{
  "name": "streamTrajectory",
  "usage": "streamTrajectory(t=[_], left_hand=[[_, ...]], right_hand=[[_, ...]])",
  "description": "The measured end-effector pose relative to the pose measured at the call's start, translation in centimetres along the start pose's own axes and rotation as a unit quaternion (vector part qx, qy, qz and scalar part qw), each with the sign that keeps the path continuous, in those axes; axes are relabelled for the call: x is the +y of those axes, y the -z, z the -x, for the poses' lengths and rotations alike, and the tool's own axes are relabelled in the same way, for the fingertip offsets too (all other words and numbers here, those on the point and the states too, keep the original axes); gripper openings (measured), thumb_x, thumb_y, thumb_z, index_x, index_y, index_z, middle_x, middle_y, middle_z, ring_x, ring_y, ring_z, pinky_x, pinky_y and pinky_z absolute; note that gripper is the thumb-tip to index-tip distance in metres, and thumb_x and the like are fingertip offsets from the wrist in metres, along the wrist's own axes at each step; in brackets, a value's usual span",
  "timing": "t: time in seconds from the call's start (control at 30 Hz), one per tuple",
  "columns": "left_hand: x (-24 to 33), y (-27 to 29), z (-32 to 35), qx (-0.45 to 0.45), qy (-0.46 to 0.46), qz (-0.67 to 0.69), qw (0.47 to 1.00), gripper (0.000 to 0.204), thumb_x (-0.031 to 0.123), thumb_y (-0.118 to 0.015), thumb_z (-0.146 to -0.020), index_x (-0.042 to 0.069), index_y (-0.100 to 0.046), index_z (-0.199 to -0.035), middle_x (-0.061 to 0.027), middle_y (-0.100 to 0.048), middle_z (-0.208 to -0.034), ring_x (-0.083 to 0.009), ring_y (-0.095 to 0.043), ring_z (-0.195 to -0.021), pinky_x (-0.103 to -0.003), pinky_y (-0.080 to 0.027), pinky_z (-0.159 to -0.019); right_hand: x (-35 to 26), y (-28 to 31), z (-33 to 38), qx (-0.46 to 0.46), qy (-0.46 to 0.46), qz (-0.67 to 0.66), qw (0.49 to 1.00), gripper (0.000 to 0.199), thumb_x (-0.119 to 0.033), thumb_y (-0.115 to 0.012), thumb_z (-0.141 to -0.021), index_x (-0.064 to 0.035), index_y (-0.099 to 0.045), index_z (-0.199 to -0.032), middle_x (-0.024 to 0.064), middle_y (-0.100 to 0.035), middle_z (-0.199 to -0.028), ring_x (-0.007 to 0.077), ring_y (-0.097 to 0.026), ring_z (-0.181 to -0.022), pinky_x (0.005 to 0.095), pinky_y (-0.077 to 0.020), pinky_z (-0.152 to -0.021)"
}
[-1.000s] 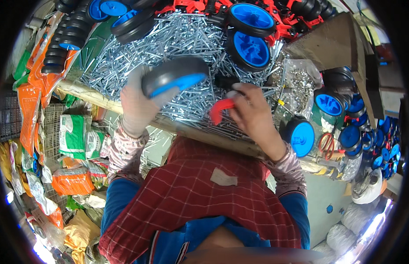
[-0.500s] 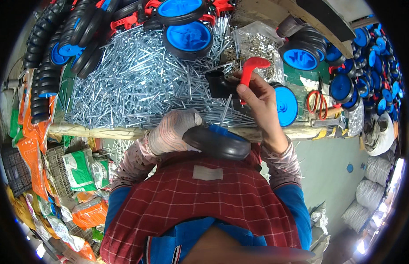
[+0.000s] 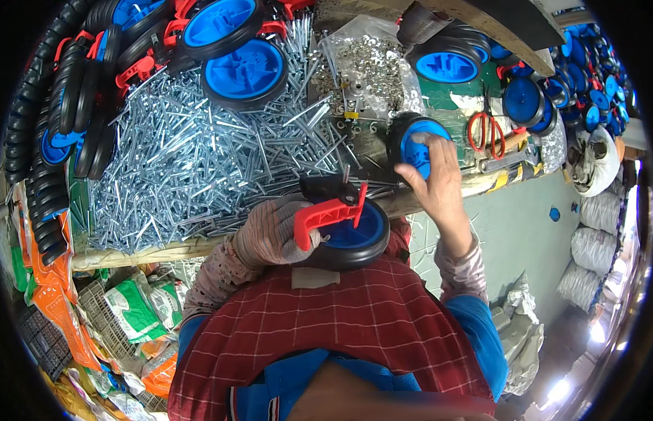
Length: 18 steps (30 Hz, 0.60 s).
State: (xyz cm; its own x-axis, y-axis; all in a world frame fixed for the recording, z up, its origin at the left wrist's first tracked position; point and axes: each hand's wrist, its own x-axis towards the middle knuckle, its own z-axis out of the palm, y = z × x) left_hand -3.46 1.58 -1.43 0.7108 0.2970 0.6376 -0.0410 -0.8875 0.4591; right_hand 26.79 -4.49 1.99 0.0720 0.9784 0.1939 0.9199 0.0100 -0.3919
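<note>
My left hand [image 3: 269, 230], in a striped knit glove, is closed on a black-tyred blue wheel [image 3: 354, 237] held against my apron at the table edge. Across the top of this wheel sits a red lever [image 3: 325, 216], beside a black plastic bracket [image 3: 325, 188]. A bolt end [image 3: 346, 172] sticks up by the bracket. My bare right hand [image 3: 437, 172] is curled over a second blue wheel [image 3: 415, 156] that stands tilted on the table, the thumb at its near edge and the fingers over its face.
Loose long bolts [image 3: 200, 154] cover the table's left side. Small metal nuts [image 3: 372, 67] lie on a clear bag at the back. Red-handled scissors [image 3: 486, 135] and a wrench [image 3: 505, 160] lie to the right. Stacked wheels [image 3: 447, 64] and a wooden beam [image 3: 509, 42] stand behind.
The red lever and black bracket, earlier in my right hand, now sit on the wheel in my left hand. My right hand has let go of them and gone to the second wheel. The view has shifted.
</note>
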Motion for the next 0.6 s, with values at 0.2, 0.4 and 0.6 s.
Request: streamTrajectory(t=[0.2,0.4,0.6], left_hand=[[0.9,-0.8,-0.8,-0.073,0.037,0.103,0.991,0.042,0.004,-0.069,-0.081,0.012,-0.048,-0.117,-0.0136,-0.063,-0.097,-0.0298,-0.067,-0.078,-0.038,-0.057,-0.06],[1.3,-2.2,-1.5,-0.147,0.075,0.13,0.978,0.046,0.011,-0.071,-0.082,0.012,-0.047,-0.12,-0.0152,-0.064,-0.098,-0.0331,-0.067,-0.079,-0.039,-0.055,-0.059],[2.0,-1.3,-2.1,-0.167,0.128,0.149,0.966,0.049,0.016,-0.076,-0.079,0.009,-0.048,-0.119,-0.0134,-0.063,-0.097,-0.0333,-0.066,-0.079,-0.042,-0.054,-0.064]], right_hand=[[3.5,-1.4,2.6,0.043,0.056,0.094,0.993,0.067,-0.027,-0.083,-0.07,-0.0048,-0.057,-0.127,0.0168,-0.057,-0.11,0.038,-0.053,-0.107,0.0477,-0.0409,-0.1],[1.2,-1.4,2.2,-0.02,-0.125,-0.649,0.75,0.072,-0.043,-0.063,-0.092,0.0072,-0.043,-0.139,0.0151,-0.057,-0.131,0.0213,-0.055,-0.121,0.033,-0.0435,-0.102],[1.1,-2.3,1.6,-0.083,-0.09,-0.716,0.688,0.077,-0.042,-0.065,-0.091,0.0093,-0.038,-0.141,0.0172,-0.055,-0.134,0.0222,-0.055,-0.123,0.0337,-0.041,-0.106]])
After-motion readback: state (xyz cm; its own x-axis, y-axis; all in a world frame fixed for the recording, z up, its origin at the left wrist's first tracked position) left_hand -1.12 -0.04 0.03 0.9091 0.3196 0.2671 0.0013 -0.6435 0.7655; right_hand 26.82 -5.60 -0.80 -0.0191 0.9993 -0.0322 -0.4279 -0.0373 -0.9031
